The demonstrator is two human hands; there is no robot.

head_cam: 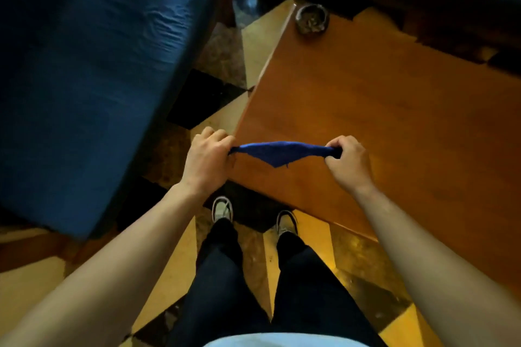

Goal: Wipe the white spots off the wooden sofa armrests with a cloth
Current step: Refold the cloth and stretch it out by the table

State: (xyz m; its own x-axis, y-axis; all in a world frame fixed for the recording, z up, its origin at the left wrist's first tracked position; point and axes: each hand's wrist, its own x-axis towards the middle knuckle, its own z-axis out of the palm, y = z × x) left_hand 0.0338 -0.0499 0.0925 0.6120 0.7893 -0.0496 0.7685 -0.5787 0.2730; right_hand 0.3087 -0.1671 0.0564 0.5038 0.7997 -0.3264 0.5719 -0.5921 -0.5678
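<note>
While the person stands between the sofa (pixel 84 87) and the table (pixel 380 121), the cloth (pixel 282 153) hangs stretched in the air between both hands, over the table's near corner and touching no surface. The left hand (pixel 207 160) has its fingers curled tight, pinching one end; the right hand (pixel 349 162) does the same at the other end, knuckles bent, nothing else in either grip. From the head view no armrest with white spots shows plainly, only a blue cushion and some dark wood near the top edge. To my eye the cloth is being readied, so it would pay to fold it into a flat pad, keep one hand free to steady, then turn toward the sofa arm. An ashtray (pixel 312 19) sits at the far table corner, well apart from the hands.
</note>
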